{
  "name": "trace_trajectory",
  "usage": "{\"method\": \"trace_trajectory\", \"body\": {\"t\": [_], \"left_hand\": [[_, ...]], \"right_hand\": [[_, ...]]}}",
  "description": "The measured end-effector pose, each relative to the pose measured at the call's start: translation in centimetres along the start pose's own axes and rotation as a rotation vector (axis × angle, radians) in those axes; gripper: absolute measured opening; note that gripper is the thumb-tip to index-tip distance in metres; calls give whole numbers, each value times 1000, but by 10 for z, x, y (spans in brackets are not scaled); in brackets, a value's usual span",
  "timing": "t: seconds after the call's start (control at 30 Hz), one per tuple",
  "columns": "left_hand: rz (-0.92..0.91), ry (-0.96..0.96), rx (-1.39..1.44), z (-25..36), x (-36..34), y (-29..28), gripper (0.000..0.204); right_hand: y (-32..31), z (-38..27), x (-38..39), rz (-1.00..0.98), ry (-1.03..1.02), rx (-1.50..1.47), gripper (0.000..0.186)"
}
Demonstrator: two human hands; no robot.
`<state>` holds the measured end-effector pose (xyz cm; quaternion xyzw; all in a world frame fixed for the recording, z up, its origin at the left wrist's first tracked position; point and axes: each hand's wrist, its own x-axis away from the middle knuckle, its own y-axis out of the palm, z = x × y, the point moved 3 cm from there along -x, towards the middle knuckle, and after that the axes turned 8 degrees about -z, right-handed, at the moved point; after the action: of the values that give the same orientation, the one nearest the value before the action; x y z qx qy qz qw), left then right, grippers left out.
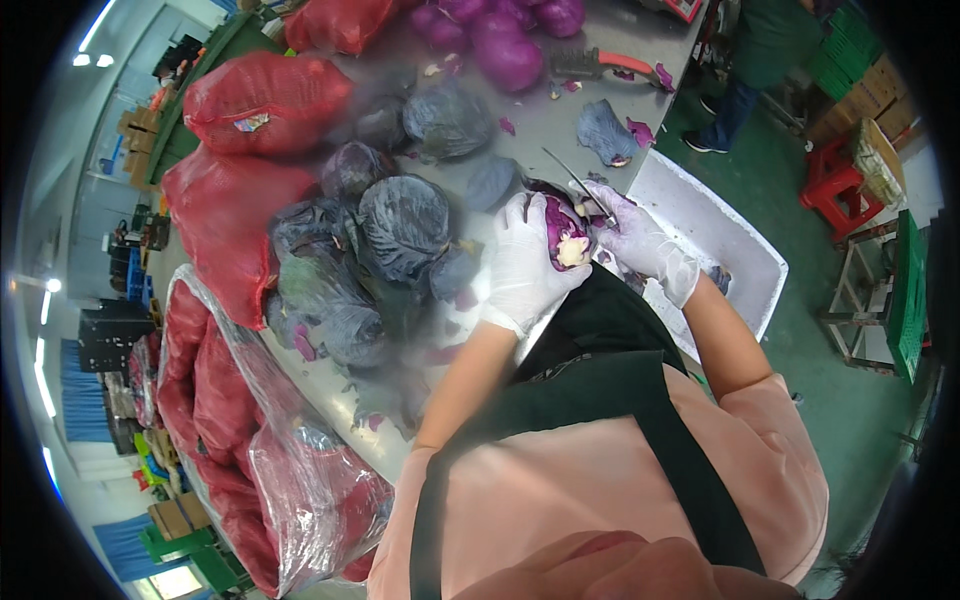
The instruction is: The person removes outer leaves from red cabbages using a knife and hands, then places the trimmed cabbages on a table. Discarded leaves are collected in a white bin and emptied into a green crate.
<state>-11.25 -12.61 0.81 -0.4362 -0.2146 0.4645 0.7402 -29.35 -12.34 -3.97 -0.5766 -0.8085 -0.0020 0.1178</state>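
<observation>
My left hand [522, 262], in a white glove, grips a red cabbage [563, 222] from its left side. The cabbage's pale cut stem and bright purple leaves face me, and a dark outer leaf lies along its far side. In my gloved right hand [638, 238] is a knife [578, 178], its blade slanting up and left beside the cabbage. The knife's handle is mostly hidden by my fingers. To the left of my hands, several unpeeled dark cabbages [404, 226] are piled on the metal table [385, 440].
A white bin [765, 262] stands under the table's right edge. Peeled purple cabbages [505, 52] and a red-handled serrated tool [610, 62] lie at the far side. Red mesh sacks [235, 200] line the left. Another person [745, 85] stands beyond, near a red stool [838, 185].
</observation>
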Motion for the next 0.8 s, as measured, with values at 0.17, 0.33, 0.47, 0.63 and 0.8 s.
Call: {"method": "trace_trajectory", "body": {"t": [0.17,0.33,0.47,0.63,0.8], "left_hand": [[-30,34,11,-11,9,-3,94],[31,67,-32,-7,0,7,89],[16,34,-36,-5,2,8,91],[157,191,127,-36,32,-11,97],[90,-201,369,-68,57,-18,117]], "right_hand": [[10,-37,-3,-61,-83,397,66],[-2,-8,-22,-70,-151,120,56],[-22,8,-37,47,-136,422,35],[-46,29,-66,270,-61,542,33],[-71,18,-4,597,34,722,52]]}}
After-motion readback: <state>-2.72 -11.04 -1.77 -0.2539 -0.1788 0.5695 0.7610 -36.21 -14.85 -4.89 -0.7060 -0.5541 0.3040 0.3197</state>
